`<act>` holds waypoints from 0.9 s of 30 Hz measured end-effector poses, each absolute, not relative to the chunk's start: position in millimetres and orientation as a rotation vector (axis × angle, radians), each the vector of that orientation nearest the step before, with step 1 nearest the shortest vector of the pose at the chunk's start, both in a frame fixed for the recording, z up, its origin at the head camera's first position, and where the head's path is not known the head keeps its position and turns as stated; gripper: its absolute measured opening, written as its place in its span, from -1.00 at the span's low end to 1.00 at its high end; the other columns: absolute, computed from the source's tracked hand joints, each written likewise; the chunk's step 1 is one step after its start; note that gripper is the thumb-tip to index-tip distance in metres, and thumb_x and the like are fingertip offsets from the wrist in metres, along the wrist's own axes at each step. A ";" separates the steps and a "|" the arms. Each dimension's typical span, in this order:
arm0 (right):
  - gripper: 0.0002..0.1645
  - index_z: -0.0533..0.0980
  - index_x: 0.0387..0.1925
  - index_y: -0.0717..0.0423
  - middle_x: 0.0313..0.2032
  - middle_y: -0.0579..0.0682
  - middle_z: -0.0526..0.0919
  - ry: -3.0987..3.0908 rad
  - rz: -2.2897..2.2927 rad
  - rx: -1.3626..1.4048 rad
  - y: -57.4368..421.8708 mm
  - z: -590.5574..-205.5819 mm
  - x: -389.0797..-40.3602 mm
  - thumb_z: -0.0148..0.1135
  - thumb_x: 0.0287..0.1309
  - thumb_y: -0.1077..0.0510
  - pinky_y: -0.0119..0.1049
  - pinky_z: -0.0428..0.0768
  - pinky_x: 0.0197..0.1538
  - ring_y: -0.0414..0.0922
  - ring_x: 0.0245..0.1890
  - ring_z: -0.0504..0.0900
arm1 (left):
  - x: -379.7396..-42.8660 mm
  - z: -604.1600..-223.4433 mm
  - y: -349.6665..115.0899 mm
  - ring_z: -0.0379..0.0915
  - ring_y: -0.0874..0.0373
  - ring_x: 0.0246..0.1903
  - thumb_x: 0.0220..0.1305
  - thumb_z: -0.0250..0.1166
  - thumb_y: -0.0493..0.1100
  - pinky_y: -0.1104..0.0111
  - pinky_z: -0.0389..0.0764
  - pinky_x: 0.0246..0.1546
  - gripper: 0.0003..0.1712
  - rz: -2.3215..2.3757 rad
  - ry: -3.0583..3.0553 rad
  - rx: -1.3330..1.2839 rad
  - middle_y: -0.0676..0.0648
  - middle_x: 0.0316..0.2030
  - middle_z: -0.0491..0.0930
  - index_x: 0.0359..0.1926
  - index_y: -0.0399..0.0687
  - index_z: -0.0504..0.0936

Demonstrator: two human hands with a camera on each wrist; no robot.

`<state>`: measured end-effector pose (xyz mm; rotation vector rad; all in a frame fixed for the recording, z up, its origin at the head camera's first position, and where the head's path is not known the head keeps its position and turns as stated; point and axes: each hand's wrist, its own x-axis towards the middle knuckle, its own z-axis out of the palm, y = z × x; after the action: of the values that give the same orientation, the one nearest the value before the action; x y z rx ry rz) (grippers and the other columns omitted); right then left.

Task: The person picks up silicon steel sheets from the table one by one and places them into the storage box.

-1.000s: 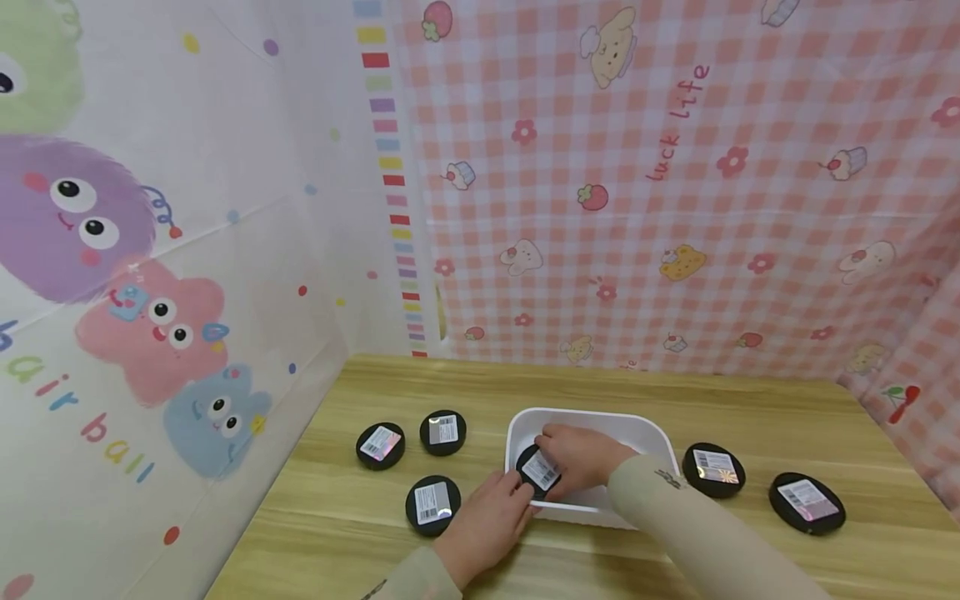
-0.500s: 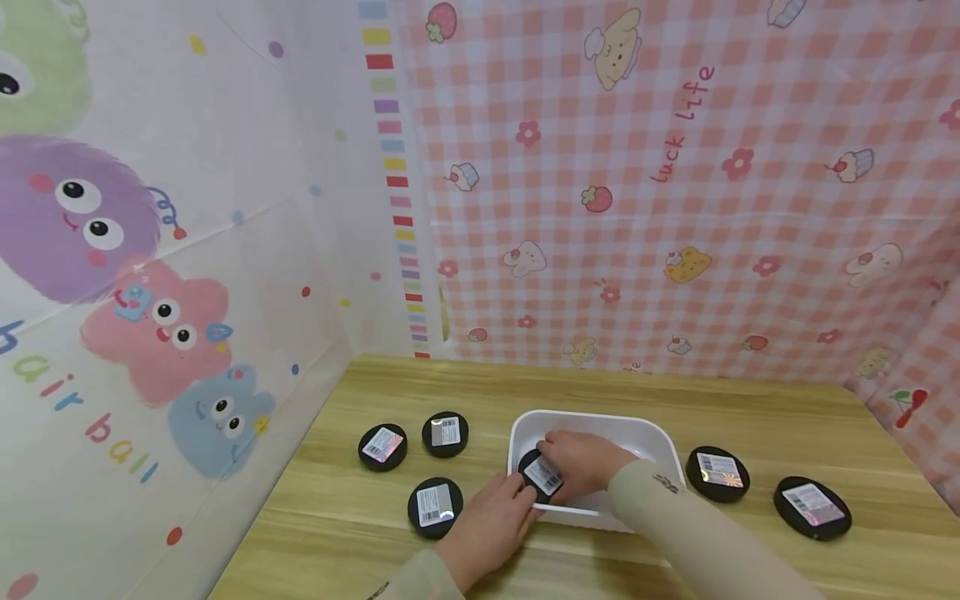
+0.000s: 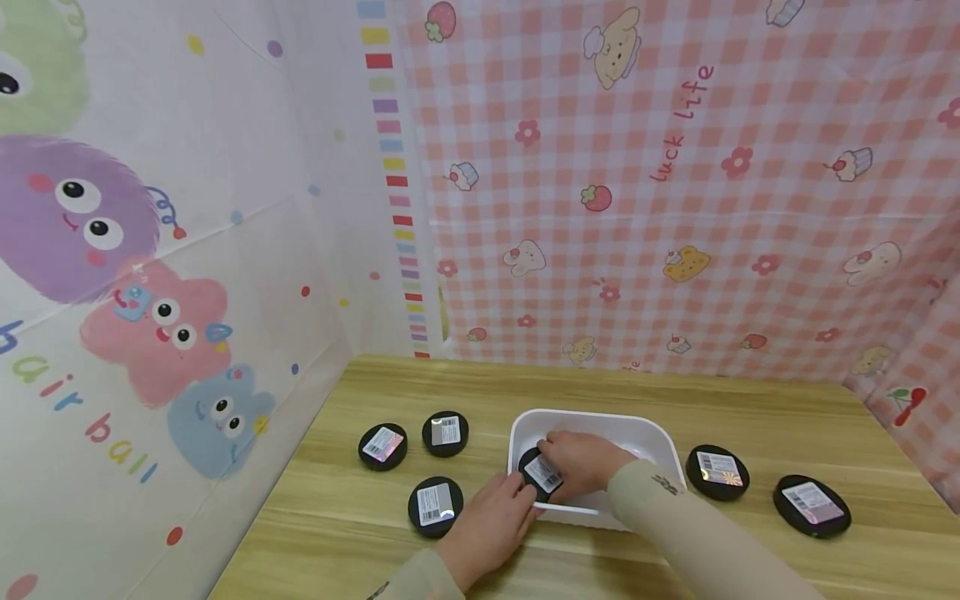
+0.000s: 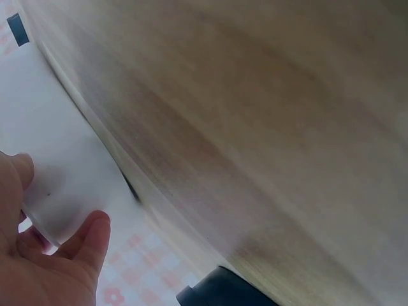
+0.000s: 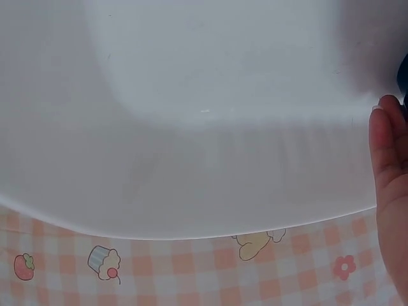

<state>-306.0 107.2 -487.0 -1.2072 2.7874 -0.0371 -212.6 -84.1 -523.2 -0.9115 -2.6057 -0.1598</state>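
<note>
A white plastic bin (image 3: pixel 654 437) stands on the wooden table. My right hand (image 3: pixel 585 461) reaches inside it and grips a flat black disc (image 3: pixel 543 473) that has a white barcode label on its upper face. The disc is at the bin's left end, partly covered by both hands. My left hand (image 3: pixel 489 518) holds the bin's front left corner; in the left wrist view its thumb and fingers pinch the white wall (image 4: pixel 60 153). In the right wrist view, the right hand's fingers (image 5: pixel 384 143) lie along the inner side, with only a sliver of disc showing.
Three similar labelled discs lie left of the bin: one far left (image 3: pixel 382 447), one behind (image 3: pixel 445 434) and one near my left hand (image 3: pixel 436 507). Two more discs, one near (image 3: pixel 717 472) and one farther (image 3: pixel 812 506), lie to the right. A checked cloth (image 3: pixel 645 317) hangs behind the table.
</note>
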 end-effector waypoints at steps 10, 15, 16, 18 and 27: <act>-0.21 0.55 -0.05 0.19 -0.31 -0.11 0.57 2.849 -0.056 -1.183 106.8 -484.1 -303.8 0.61 -0.21 -0.23 -0.25 0.61 -0.16 -0.22 -0.34 0.51 | -213.1 -523.1 -84.8 0.44 0.17 -0.24 0.46 0.18 0.04 0.37 0.53 -0.18 -0.81 -0.151 -2.601 -0.919 0.07 -0.25 0.49 -0.22 0.06 0.54; -0.21 0.54 -0.07 0.18 -0.31 -0.11 0.57 2.875 -0.025 -1.153 106.9 -485.4 -304.7 0.62 -0.23 -0.23 -0.22 0.60 -0.12 -0.18 -0.32 0.53 | -212.8 -522.4 -85.2 0.44 0.18 -0.23 0.48 0.16 0.04 0.37 0.53 -0.18 -0.81 -0.174 -2.623 -0.928 0.07 -0.25 0.48 -0.22 0.06 0.53; -0.21 0.53 -0.08 0.17 -0.30 -0.10 0.58 2.880 -0.021 -1.141 107.0 -485.8 -305.0 0.62 -0.23 -0.24 -0.21 0.60 -0.11 -0.17 -0.32 0.53 | -212.7 -521.9 -85.2 0.44 0.17 -0.23 0.49 0.16 0.04 0.37 0.54 -0.18 -0.81 -0.178 -2.625 -0.928 0.07 -0.25 0.48 -0.22 0.06 0.53; -0.19 0.53 -0.07 0.17 -0.30 -0.10 0.57 2.887 -0.013 -1.114 106.9 -485.5 -305.1 0.62 -0.24 -0.27 -0.20 0.60 -0.10 -0.17 -0.32 0.54 | -212.2 -521.1 -85.1 0.44 0.18 -0.23 0.49 0.15 0.04 0.37 0.54 -0.17 -0.81 -0.179 -2.629 -0.928 0.07 -0.25 0.48 -0.22 0.06 0.53; -0.13 0.53 0.02 0.16 -0.22 -0.06 0.59 2.909 0.039 -1.074 106.1 -482.3 -303.4 0.61 -0.20 -0.31 -0.15 0.60 -0.02 -0.14 -0.25 0.56 | -210.1 -517.3 -85.1 0.43 0.18 -0.23 0.52 0.10 0.06 0.38 0.54 -0.18 -0.77 -0.182 -2.651 -0.923 0.07 -0.25 0.47 -0.20 0.06 0.53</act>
<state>-303.4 106.1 -482.3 -1.0740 2.9092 0.0390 -210.1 -85.1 -517.3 -0.9231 -2.6506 -0.1825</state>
